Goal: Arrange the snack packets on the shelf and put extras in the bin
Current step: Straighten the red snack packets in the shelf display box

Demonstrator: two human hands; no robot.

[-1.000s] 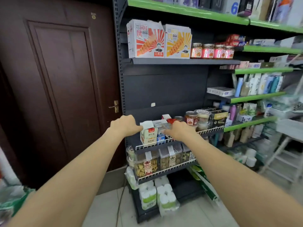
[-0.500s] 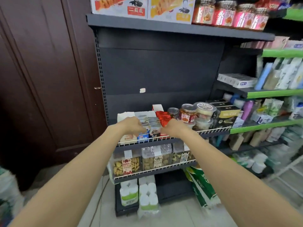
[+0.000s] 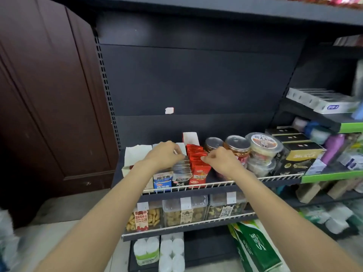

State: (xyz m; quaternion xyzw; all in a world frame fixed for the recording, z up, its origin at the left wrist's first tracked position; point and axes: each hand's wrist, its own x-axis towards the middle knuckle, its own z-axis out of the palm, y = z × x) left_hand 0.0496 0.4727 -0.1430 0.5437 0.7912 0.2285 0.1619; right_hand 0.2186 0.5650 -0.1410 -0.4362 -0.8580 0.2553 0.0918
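— Red foil is catching the light at the centre of the frame: a row of red snack packets is standing on edge, front to back, on the dark shelf behind its white wire rail. Are the hands working on them?

— Both are hovering right there. The left hand is curling its fingers down onto the top edges of the grey packets just left of the red row; its grip is pinching those tops. The right hand is sitting at the right side of the red row with thumb and forefinger pressed together at a packet's edge.

— Is any writing showing?

— Mostly Chinese print too small to read. The front grey packet is carrying dark brush characters, and left of it a blue-and-white packet is showing white characters on a blue band. A round tub right of centre is bearing a brown label with white characters across its lid, with two clear-lidded jars standing between it and the right hand.

— And at the edges?

— At the right edge a white box on a higher shelf is showing a blue logo. Black boxes with gold lettering are lying right of the tub. In the lower middle, clear biscuit tubs with paper tags are lining the shelf below, and a green bag is leaning at the bottom.
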